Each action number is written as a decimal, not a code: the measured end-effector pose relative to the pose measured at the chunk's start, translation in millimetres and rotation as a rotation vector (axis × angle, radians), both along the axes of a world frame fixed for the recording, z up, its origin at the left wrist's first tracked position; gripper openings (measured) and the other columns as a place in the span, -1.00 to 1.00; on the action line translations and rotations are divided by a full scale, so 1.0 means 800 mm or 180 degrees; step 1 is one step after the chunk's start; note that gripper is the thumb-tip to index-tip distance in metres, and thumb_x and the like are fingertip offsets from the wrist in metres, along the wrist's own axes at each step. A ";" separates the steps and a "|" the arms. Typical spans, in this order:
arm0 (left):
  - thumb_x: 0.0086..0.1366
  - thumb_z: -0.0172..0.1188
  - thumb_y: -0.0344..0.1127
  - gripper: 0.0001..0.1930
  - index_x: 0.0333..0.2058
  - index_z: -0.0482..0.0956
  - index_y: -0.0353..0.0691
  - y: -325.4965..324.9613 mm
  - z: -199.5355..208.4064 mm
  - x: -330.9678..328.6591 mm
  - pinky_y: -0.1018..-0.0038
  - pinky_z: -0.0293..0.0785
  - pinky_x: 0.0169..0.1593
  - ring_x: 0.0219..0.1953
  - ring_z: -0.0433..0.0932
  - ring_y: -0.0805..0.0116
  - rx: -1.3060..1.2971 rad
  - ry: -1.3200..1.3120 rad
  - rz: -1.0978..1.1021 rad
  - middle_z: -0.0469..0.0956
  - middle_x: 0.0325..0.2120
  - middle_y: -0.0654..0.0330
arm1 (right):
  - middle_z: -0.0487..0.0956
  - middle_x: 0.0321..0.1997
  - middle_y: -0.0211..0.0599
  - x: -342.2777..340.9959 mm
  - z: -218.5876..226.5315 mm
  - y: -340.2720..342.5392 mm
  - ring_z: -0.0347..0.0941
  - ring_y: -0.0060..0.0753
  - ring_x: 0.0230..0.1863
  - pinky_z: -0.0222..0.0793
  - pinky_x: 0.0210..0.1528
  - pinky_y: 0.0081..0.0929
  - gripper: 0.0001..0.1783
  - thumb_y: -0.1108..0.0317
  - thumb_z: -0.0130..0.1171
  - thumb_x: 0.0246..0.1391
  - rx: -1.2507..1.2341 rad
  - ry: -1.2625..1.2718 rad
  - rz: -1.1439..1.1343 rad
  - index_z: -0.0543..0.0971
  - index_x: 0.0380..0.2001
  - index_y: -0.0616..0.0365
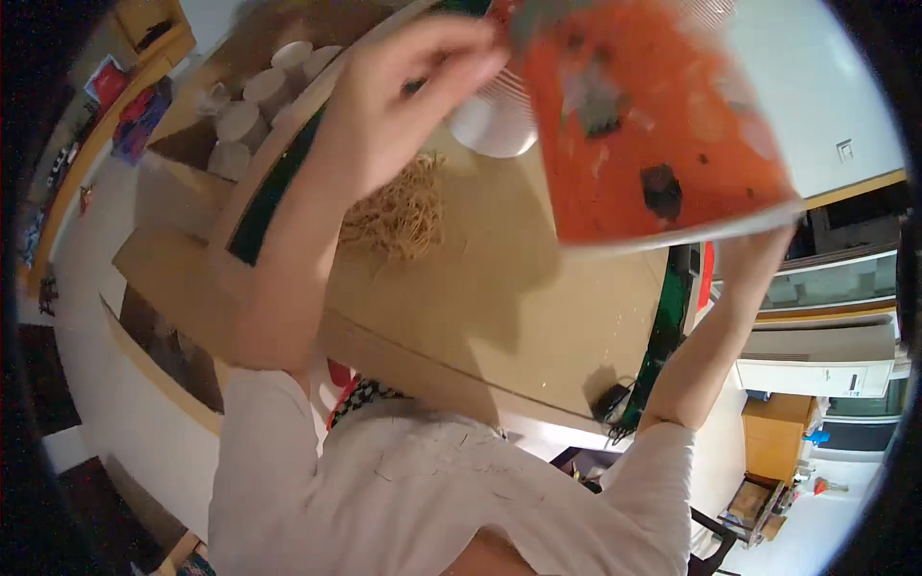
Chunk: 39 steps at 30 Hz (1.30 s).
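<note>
A large orange-red printed package (672,134) with a pale lower edge is held up over the table, blurred by motion. My right forearm runs up behind its lower right corner; my right hand (768,235) is mostly hidden there. At the package's upper left edge, my left hand (423,86) has its fingers and thumb brought together, and blur hides what is between them. Below my left hand lies a heap of tan rubber bands (399,211). Partly behind the package, a stack of white ribbed cups (495,125) rests on the table.
The brown tabletop (538,307) has dark green edging. To the left, an open cardboard box (182,178) holds several white cup stacks (240,122). Another open carton (158,331) sits nearer me. A small black object with a cable (612,401) lies at the table's near right corner.
</note>
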<state>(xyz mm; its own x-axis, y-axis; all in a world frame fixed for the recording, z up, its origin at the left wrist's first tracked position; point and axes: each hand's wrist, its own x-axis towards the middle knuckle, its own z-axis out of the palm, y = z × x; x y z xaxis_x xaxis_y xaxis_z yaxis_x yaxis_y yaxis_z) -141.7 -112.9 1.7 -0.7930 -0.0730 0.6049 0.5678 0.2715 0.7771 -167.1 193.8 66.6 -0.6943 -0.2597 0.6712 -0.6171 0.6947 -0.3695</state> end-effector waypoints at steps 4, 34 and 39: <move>0.21 0.17 -0.42 -0.88 -0.30 0.58 -0.33 -0.028 -0.112 0.092 0.60 0.41 -0.33 -0.38 0.51 0.56 -0.0126 -0.0707 0.0146 0.58 -0.38 0.25 | 0.40 -0.54 -0.19 0.042 -0.083 0.037 0.27 -0.55 -0.53 0.24 -0.49 -0.50 -0.67 0.38 0.06 0.06 0.0581 -0.1080 -0.0342 0.43 -0.08 0.20; 0.17 0.13 -0.57 -0.90 -0.32 0.46 -0.31 0.137 0.002 0.202 0.52 0.38 -0.15 -0.28 0.51 0.39 0.0599 0.0563 -0.0340 0.54 -0.37 0.17 | 0.39 -0.15 -0.33 0.246 -0.097 -0.100 0.35 -0.56 -0.14 0.28 -0.04 -0.61 -0.42 0.67 0.08 0.00 -0.3637 -0.1461 0.2340 0.20 0.12 0.23; 0.24 0.09 -0.56 -0.90 -0.26 0.43 -0.32 0.132 -0.050 0.211 0.56 0.40 -0.12 -0.29 0.52 0.44 0.1736 -0.0292 -0.0739 0.50 -0.34 0.19 | 0.50 -0.33 -0.50 0.246 -0.143 -0.102 0.26 -0.82 -0.42 0.22 -0.35 -0.82 -0.76 0.57 0.09 0.11 -0.2859 -0.1672 0.1381 0.41 -0.13 0.23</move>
<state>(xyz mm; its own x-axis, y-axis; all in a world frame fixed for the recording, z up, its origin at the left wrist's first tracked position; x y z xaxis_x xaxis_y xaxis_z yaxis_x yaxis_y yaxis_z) 27.4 -7.6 -38.4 -0.8725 -0.1722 0.4572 0.4885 -0.3035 0.8181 29.5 112.4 -48.1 -0.9143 -0.1180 0.3874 -0.3623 -0.1891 -0.9127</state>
